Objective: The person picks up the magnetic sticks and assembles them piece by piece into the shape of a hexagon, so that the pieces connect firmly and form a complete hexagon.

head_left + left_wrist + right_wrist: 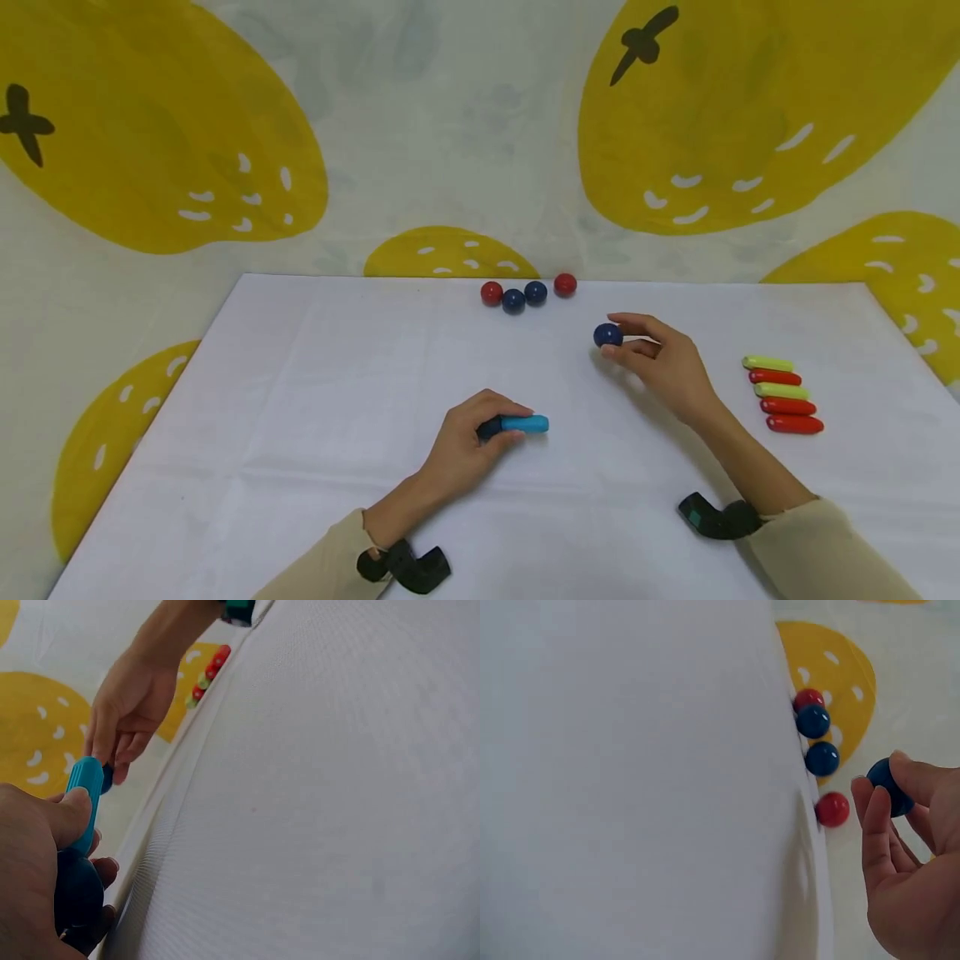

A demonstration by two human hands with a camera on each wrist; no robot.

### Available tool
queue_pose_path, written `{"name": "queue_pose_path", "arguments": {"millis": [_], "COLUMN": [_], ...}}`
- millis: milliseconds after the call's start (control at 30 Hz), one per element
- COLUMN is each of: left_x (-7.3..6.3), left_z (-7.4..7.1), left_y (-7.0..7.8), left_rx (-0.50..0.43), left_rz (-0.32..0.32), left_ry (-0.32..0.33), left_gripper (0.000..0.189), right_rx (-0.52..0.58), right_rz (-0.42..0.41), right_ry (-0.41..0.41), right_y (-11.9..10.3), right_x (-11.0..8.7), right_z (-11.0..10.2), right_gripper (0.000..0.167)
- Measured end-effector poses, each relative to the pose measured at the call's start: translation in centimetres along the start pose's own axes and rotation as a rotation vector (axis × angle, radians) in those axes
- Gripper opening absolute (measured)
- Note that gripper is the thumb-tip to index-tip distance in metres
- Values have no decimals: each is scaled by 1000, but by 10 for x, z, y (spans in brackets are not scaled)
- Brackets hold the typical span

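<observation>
My left hand (465, 442) holds a light blue ridged stick (525, 424) between thumb and fingers, over the middle of the table. A dark blue ball (79, 892) sits in that same hand, behind the stick's near end and partly covered by the palm. My right hand (671, 371) pinches another dark blue ball (607, 335) between thumb and fingertips, just above the white surface; in the right wrist view the ball (889, 786) shows clearly. Beyond it, along the back edge, lie a red ball (566, 285), two dark blue balls (513, 301) and a second red ball (491, 293).
A white-covered table (300, 375) spreads under both hands. To the right of my right hand lies a column of several sticks, red (795, 424) and yellow-green (782, 390). A cloth with yellow fruit prints (465, 150) hangs behind the table. Both wrists wear black cameras (720, 517).
</observation>
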State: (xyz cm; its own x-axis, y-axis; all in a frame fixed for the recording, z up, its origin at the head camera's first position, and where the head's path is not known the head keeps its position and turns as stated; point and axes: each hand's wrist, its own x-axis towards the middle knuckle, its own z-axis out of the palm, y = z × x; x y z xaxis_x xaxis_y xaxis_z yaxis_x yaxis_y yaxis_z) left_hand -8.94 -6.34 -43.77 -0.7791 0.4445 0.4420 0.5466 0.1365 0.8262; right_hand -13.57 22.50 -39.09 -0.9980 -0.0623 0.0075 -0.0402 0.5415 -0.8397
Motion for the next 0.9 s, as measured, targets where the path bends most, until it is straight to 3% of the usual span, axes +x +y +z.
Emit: {"name": "queue_pose_path", "arguments": {"millis": [167,400,633,900], "left_x": [0,0,7,8], "left_z": [-1,0,-7,-7], "left_y": [1,2,36,39], "left_rx": [9,0,-3,12], "left_rz": [15,-2,-11,6], "left_ry": [8,3,18,18], "left_gripper": [24,25,23,23], "right_rx": [8,148,274,327], "right_rz": [-39,-6,-24,-45], "right_ry": [-57,-141,-194,-230], "right_y": [-1,-10,-16,-17], "right_x": [-19,-41,-58,-69], "right_z": [10,18,29,40], "right_gripper": [51,49,44,42]}}
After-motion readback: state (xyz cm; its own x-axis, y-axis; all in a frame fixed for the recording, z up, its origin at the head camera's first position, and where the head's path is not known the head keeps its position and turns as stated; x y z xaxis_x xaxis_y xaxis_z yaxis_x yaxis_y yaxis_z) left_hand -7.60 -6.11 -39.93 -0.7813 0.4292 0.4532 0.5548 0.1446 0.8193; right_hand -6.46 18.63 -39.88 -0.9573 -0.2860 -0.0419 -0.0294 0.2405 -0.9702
